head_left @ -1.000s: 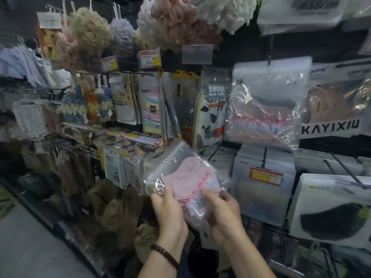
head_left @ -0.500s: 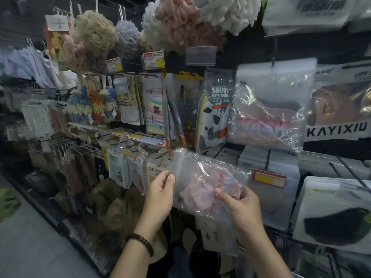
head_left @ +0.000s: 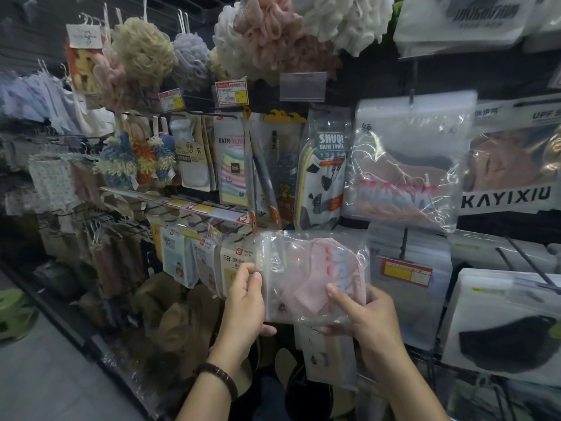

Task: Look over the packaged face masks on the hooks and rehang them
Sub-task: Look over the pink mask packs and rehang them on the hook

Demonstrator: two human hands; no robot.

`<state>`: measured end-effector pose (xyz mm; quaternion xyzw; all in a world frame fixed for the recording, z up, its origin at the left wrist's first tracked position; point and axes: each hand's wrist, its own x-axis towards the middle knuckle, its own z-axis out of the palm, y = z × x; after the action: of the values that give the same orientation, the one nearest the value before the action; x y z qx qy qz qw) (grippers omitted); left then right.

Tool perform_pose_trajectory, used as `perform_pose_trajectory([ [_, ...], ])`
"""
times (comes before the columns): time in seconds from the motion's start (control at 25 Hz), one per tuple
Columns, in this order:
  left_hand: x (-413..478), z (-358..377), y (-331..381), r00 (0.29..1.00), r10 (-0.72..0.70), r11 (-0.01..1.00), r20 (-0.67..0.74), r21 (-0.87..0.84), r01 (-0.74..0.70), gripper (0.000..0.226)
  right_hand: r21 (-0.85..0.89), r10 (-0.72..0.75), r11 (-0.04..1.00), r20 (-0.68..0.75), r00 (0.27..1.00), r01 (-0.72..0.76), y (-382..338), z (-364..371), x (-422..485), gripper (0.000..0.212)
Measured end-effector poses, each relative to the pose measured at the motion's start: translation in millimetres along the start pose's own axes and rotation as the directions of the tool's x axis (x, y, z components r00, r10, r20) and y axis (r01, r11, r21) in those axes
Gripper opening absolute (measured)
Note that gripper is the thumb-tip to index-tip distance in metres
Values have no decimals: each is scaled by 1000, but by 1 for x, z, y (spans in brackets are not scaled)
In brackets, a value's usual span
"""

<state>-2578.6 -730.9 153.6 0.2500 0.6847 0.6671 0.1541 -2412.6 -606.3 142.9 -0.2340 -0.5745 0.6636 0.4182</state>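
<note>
The left hand [head_left: 246, 302] and right hand [head_left: 367, 317] are pinching a bagged pink mask [head_left: 312, 275] with their fingers, inspecting it before the lower hanging packs [head_left: 406, 299]; rehanging is likely needing its hole lined onto a hook.

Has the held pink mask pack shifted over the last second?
Yes: the pink mask pack moved right, closer to the yellow price tag.
</note>
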Motion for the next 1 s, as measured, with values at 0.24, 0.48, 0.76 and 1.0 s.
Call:
perform_pose_trajectory([
  [0.24, 3, 0, -6, 999, 38, 998, -6, 55, -37, 32, 46, 60, 997, -12, 998, -59, 7, -3, 0, 17],
  [0.48, 1, 0, -5, 992, 118, 989, -38, 97, -113, 31, -80, -38, 996, 20, 999, 39, 4, -5, 1, 31],
  [0.76, 2, 1, -11, 998, 42, 999, -41, 35, -41, 41, 13, 51, 999, 9, 999, -51, -3, 1, -7, 29],
  [1.0, -3, 2, -6, 984, 167, 982, -59, 104, -160, 41, -67, 20, 998, 13, 1000, -19, -11, 1, -14, 26],
])
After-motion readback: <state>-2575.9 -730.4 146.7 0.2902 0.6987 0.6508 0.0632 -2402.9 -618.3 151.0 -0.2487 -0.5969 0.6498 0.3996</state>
